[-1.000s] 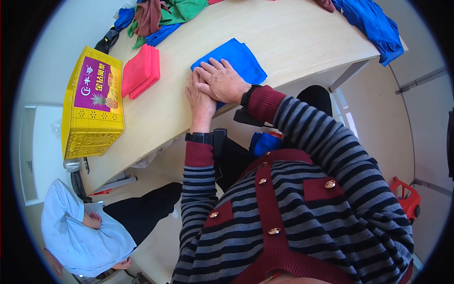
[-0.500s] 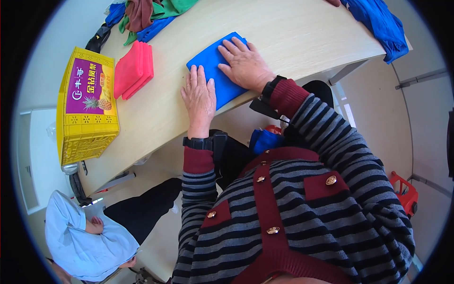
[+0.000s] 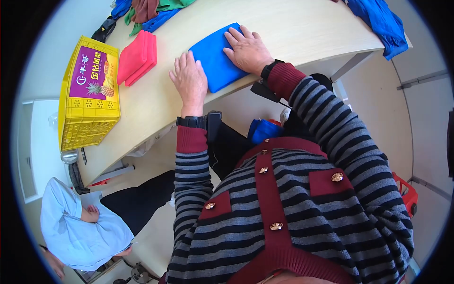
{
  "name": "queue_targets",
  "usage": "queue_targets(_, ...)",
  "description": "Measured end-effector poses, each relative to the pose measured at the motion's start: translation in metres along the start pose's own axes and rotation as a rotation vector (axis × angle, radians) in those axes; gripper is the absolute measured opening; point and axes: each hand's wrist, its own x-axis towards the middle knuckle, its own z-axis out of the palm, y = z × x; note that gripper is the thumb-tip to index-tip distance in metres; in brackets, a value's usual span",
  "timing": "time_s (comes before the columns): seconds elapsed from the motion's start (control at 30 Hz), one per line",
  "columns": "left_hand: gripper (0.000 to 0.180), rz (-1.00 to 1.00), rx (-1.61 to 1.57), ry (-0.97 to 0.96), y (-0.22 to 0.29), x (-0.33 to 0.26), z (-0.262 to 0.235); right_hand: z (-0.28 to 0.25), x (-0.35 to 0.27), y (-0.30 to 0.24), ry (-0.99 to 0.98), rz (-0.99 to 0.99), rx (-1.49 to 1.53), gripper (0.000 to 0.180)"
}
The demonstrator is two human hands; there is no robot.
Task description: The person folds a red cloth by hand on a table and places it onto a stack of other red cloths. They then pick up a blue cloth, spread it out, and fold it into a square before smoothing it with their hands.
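Note:
A folded blue cloth [image 3: 215, 57] lies flat on the pale wooden table [image 3: 293, 28] near its front edge. My right hand [image 3: 247, 48] rests palm down on the cloth's right part, fingers spread. My left hand [image 3: 190, 81] lies flat on the table at the cloth's left edge, its fingers touching the fabric. Neither hand grips anything. Both wrists wear black bands over striped sleeves with dark red cuffs.
A folded red cloth [image 3: 137, 57] lies left of the blue one. A yellow crate [image 3: 90, 94] with a purple panel stands at the table's left end. A heap of coloured clothes [image 3: 146, 9] sits at the back, more blue fabric [image 3: 380, 21] at the right. A person in light blue [image 3: 78, 227] sits low left.
My hands were together on the blue cloth; they have slid apart, the left to the cloth's left edge, the right to its right part.

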Motion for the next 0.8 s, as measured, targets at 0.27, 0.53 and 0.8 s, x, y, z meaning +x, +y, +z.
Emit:
queue_targets(0.27, 0.053, 0.195, -0.078, 0.076, 0.034, 0.012, 0.033, 0.001, -0.001, -0.001, -0.001, 0.028, 0.012, 0.059)
queue_targets(0.53, 0.066, 0.068, -0.066, -0.068, 0.030, 0.008, 0.031, 0.004, -0.003, 0.004, -0.001, 0.039, 0.034, 0.059)
queue_targets(0.8, 0.069, -0.038, -0.079, -0.110, 0.011, 0.009, 0.023, -0.007, -0.005, 0.008, -0.020, 0.044, 0.101, 0.059)
